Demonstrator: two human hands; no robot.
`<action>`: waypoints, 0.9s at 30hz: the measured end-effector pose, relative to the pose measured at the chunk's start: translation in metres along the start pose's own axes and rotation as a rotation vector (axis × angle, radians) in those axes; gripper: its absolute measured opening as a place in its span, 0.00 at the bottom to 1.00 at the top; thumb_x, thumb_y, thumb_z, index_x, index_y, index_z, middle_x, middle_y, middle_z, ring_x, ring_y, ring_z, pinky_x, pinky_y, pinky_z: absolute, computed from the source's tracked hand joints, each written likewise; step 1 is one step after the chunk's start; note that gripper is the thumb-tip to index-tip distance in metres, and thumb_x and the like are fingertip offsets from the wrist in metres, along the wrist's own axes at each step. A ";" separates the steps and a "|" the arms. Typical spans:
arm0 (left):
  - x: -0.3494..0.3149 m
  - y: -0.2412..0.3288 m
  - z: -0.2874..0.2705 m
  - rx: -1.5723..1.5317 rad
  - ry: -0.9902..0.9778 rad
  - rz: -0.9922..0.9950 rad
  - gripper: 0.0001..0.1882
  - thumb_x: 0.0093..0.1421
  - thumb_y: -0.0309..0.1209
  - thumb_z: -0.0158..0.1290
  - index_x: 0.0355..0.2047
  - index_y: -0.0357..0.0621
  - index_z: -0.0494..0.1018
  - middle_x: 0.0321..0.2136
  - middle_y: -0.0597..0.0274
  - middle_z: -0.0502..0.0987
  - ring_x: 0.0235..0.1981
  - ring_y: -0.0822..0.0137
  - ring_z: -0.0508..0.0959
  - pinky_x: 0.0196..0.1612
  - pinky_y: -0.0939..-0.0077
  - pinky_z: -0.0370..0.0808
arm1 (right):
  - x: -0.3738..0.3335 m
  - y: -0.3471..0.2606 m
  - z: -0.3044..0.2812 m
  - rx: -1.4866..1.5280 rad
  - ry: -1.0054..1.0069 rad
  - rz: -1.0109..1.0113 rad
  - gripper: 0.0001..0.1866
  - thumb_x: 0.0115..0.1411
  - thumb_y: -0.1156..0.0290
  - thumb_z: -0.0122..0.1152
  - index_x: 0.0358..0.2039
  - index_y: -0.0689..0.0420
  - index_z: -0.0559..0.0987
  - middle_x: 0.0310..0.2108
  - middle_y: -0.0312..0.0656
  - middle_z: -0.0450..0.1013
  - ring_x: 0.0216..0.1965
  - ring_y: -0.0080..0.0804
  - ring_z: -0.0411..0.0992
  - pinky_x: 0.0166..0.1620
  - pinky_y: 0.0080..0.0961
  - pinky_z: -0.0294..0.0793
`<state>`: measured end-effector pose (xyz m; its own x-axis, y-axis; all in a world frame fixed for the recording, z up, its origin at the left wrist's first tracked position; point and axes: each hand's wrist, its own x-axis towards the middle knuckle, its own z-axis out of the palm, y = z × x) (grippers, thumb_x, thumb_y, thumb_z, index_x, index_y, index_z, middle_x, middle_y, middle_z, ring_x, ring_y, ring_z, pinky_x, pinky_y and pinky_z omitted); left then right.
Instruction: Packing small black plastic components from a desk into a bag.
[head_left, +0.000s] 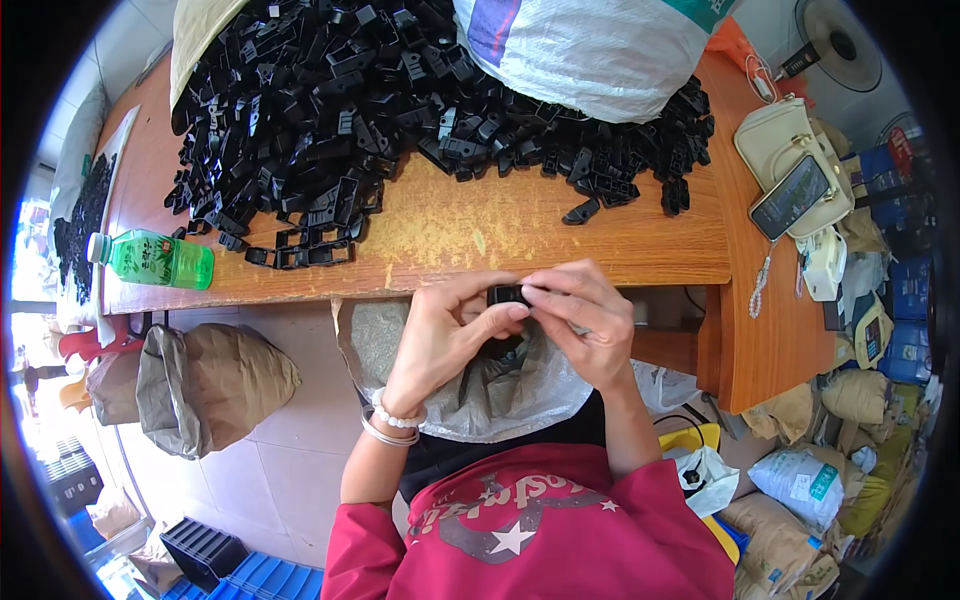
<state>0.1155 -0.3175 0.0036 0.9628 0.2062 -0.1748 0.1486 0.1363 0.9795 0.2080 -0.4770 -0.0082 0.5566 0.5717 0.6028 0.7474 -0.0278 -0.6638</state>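
Observation:
A small black plastic part [507, 294] is pinched between my two hands, just off the table's front edge. My left hand [445, 335] grips its left side with thumb and fingers, a beaded bracelet and a bangle on the wrist. On the other side, the fingertips of my right hand [588, 322] are closed on the part's right end. Below my hands, a pale woven sack [540, 385] lies open over my lap, with dark pieces partly visible inside. A large heap of similar black plastic parts [290, 130] covers the back and left of the table.
The wooden table [450, 225] has a worn front edge. A green drink bottle [160, 260] lies at its left. A white woven bag [590, 55] rests on the heap. At right are a phone [790, 197] and a cream handbag [770, 135]. Brown sacks [235, 385] stand on the floor.

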 end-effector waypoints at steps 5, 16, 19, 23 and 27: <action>-0.007 -0.004 0.003 -0.004 0.026 -0.021 0.15 0.61 0.20 0.53 0.49 0.29 0.72 0.30 0.57 0.80 0.30 0.71 0.82 0.33 0.83 0.78 | -0.005 0.000 0.006 0.068 -0.029 0.018 0.14 0.48 0.83 0.65 0.37 0.61 0.82 0.39 0.41 0.77 0.40 0.38 0.73 0.42 0.29 0.73; -0.006 -0.005 -0.004 0.507 0.106 0.402 0.21 0.55 0.24 0.60 0.49 0.37 0.71 0.37 0.52 0.78 0.32 0.68 0.80 0.35 0.78 0.77 | -0.009 0.001 -0.004 0.194 -0.233 0.269 0.13 0.53 0.76 0.65 0.41 0.62 0.80 0.38 0.45 0.76 0.40 0.38 0.75 0.43 0.27 0.72; 0.042 -0.009 -0.029 0.609 0.312 0.440 0.20 0.57 0.25 0.57 0.51 0.42 0.70 0.35 0.56 0.73 0.28 0.64 0.76 0.31 0.73 0.75 | -0.006 0.013 -0.009 0.096 -0.141 0.388 0.11 0.54 0.77 0.63 0.40 0.63 0.81 0.37 0.46 0.75 0.37 0.40 0.74 0.40 0.29 0.72; 0.088 0.003 -0.038 0.985 0.396 0.582 0.26 0.57 0.22 0.51 0.57 0.49 0.65 0.32 0.51 0.70 0.26 0.52 0.74 0.31 0.62 0.74 | 0.007 0.054 -0.006 -0.445 0.105 0.256 0.17 0.57 0.84 0.54 0.48 0.61 0.76 0.29 0.49 0.68 0.30 0.46 0.70 0.36 0.36 0.71; 0.111 -0.004 -0.043 1.236 0.372 0.536 0.23 0.53 0.22 0.55 0.51 0.44 0.65 0.33 0.51 0.70 0.28 0.51 0.76 0.30 0.61 0.74 | 0.008 0.065 -0.007 -0.505 0.036 0.276 0.12 0.56 0.82 0.59 0.43 0.62 0.77 0.31 0.48 0.70 0.30 0.44 0.72 0.33 0.35 0.70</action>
<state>0.2127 -0.2538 -0.0240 0.8782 0.2291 0.4198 0.0738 -0.9322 0.3543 0.2640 -0.4801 -0.0431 0.7609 0.4595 0.4582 0.6484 -0.5653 -0.5099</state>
